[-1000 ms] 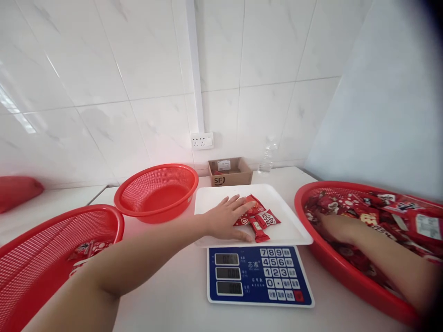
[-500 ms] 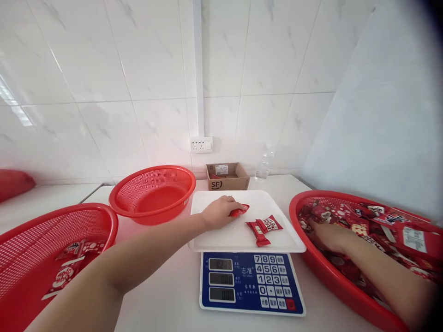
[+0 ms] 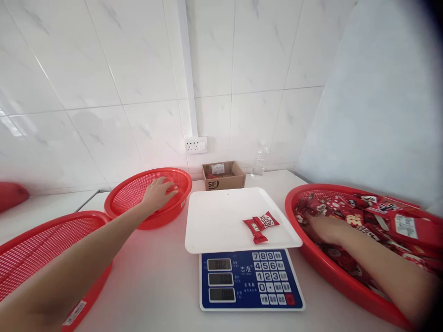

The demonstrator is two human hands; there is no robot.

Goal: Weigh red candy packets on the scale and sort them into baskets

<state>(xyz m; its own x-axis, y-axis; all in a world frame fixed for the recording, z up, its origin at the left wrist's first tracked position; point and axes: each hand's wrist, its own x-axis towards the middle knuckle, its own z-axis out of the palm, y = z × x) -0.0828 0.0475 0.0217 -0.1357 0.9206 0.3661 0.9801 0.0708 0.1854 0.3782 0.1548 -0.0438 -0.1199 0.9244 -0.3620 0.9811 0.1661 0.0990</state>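
My left hand (image 3: 158, 193) is over the round red basket (image 3: 119, 184) at the back left, its fingers apart. A small red and white patch, perhaps a snack packet, shows just beyond the fingers. My right hand (image 3: 320, 227) reaches into the large red basket (image 3: 294, 196) on the right, among many red snack packets (image 3: 379, 207) that hide its fingers. Between the baskets stands a digital scale (image 3: 252, 281) with a white tray (image 3: 214, 221). Two red snack packets (image 3: 259, 226) lie touching on the tray's right side.
Another red basket (image 3: 55, 222) stands at the near left, partly behind my left arm. An open cardboard box (image 3: 224, 177) and a clear plastic bottle (image 3: 259, 161) stand by the tiled wall. A wall socket (image 3: 195, 145) sits above the box. A red bundle (image 3: 13, 195) is at the far left.
My left hand has moved left from the scale tray to over the back basket, taking a red packet off the tray; its fingers have spread. My right hand stays in the right basket.
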